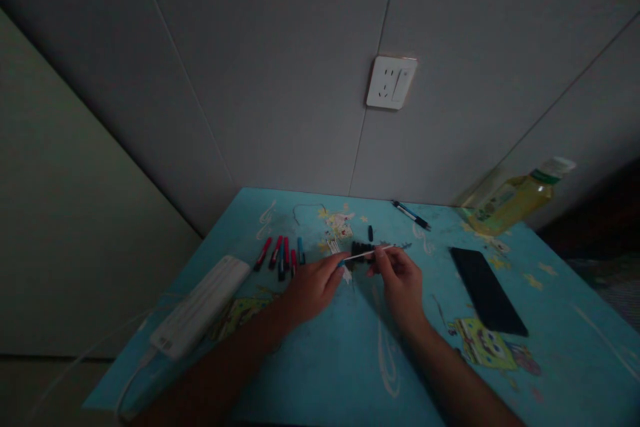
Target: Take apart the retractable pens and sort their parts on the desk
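Here, left hand (313, 288), right hand (400, 280) pinching one white pen refill (367, 254), six markers (281, 255).

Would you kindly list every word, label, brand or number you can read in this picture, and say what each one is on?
No text can be read.
Bottle: its label is too blurred and dim to read.
Power strip: small marking near its end, too small to read.
Table cover: cartoon figures only, no legible words.
Phone: dark screen, nothing showing.
Wall socket: no marking visible.
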`<state>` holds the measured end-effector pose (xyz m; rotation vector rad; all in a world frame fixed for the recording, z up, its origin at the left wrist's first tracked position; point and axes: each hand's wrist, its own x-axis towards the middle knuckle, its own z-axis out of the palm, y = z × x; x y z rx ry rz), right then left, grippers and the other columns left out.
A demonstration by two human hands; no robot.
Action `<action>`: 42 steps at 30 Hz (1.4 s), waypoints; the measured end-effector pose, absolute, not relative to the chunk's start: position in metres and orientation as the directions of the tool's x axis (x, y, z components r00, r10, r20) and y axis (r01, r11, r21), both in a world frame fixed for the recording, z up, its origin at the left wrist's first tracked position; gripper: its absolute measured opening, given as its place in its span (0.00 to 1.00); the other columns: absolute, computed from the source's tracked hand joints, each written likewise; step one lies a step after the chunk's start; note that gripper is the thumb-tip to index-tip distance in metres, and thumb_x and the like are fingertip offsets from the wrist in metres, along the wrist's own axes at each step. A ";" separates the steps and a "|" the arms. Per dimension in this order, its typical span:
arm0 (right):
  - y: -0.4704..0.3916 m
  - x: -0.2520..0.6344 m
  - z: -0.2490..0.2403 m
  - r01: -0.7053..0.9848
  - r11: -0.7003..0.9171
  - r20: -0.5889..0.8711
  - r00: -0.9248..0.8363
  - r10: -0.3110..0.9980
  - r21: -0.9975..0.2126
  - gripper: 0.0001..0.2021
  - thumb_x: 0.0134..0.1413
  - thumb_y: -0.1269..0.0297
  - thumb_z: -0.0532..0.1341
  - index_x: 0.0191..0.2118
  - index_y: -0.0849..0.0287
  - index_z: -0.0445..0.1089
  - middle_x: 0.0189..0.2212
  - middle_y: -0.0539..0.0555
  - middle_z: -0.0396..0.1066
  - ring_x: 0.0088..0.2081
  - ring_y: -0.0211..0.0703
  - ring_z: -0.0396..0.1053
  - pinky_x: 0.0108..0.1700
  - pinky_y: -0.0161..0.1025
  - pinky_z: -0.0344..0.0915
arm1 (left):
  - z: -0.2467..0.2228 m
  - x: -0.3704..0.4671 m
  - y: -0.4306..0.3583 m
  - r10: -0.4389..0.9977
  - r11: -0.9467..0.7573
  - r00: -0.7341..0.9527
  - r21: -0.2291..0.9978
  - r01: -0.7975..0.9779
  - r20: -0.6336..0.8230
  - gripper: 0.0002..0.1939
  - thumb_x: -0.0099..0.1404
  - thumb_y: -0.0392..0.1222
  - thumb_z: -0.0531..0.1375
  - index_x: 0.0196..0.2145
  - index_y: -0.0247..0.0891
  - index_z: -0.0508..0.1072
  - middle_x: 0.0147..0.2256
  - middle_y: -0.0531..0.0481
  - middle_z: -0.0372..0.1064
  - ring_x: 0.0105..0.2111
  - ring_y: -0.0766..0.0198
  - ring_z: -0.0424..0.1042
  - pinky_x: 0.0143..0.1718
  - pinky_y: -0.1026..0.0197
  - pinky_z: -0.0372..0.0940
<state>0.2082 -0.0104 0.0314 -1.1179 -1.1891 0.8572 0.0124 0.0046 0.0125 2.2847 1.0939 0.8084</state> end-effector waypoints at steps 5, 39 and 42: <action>-0.011 0.206 0.021 0.054 0.251 0.254 0.062 0.965 -0.966 0.09 0.62 0.58 0.61 0.38 0.58 0.72 0.31 0.51 0.74 0.26 0.38 0.70 0.32 0.36 0.66 | 0.011 0.011 0.005 0.813 -0.565 0.520 0.576 0.591 0.264 0.16 0.76 0.45 0.45 0.53 0.41 0.66 0.43 0.48 0.75 0.42 0.60 0.75 0.44 0.59 0.67; 0.001 0.207 0.006 0.665 0.406 0.414 -0.157 0.897 -0.627 0.10 0.64 0.61 0.57 0.44 0.55 0.76 0.39 0.56 0.73 0.42 0.47 0.70 0.47 0.43 0.65 | 0.001 -0.007 0.029 0.789 -0.599 0.475 0.313 0.737 0.389 0.13 0.74 0.42 0.47 0.43 0.39 0.71 0.35 0.48 0.74 0.34 0.62 0.74 0.36 0.62 0.63; 0.005 0.205 -0.004 0.757 0.385 0.374 -0.199 0.906 -0.528 0.10 0.62 0.60 0.60 0.44 0.55 0.76 0.37 0.57 0.71 0.40 0.48 0.69 0.46 0.43 0.65 | 0.007 -0.009 0.028 0.816 -0.550 0.432 0.290 0.783 0.383 0.14 0.73 0.42 0.46 0.38 0.38 0.70 0.31 0.49 0.72 0.30 0.63 0.71 0.33 0.62 0.60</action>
